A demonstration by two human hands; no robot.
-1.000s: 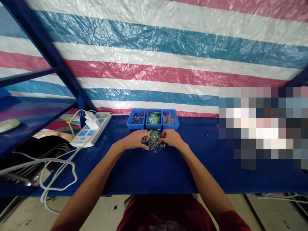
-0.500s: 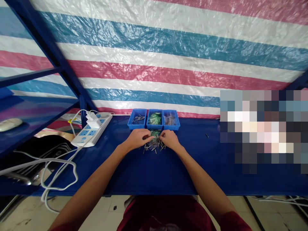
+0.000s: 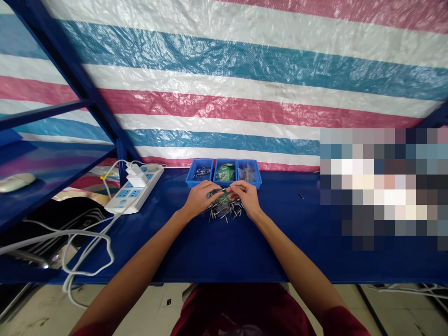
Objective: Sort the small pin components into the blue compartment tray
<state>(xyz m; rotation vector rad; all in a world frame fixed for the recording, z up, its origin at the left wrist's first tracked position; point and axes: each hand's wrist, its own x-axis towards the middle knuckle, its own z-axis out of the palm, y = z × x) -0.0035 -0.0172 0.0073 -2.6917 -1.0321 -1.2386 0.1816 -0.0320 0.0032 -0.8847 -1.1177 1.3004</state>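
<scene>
Above a loose pile of small metal rods (image 3: 224, 212), my left hand (image 3: 200, 198) and my right hand (image 3: 247, 197) come close together. Between their fingertips is a thin, pale metal rod (image 3: 226, 189), too small to make out in detail. My right thumb and fingers pinch one end, and my left fingers close on the other. Some green and clear plastic lies among the pile, partly covered by my fingers. Just behind the hands stand three blue bins: the left bin (image 3: 199, 183) with metal rods, the middle one with green packets (image 3: 226, 172), the right one with clear plastic pieces (image 3: 248, 173).
A white power strip (image 3: 135, 191) with plugs and looping white cables (image 3: 108, 242) lies at the left. One small dark rod (image 3: 301, 196) lies apart on the blue table (image 3: 224, 256). A blue frame post and a striped sheet (image 3: 245, 107) bound the back.
Both hands have risen slightly from the pile and drawn closer, and a thin metal rod now shows between their fingertips. More of the pile is uncovered.
</scene>
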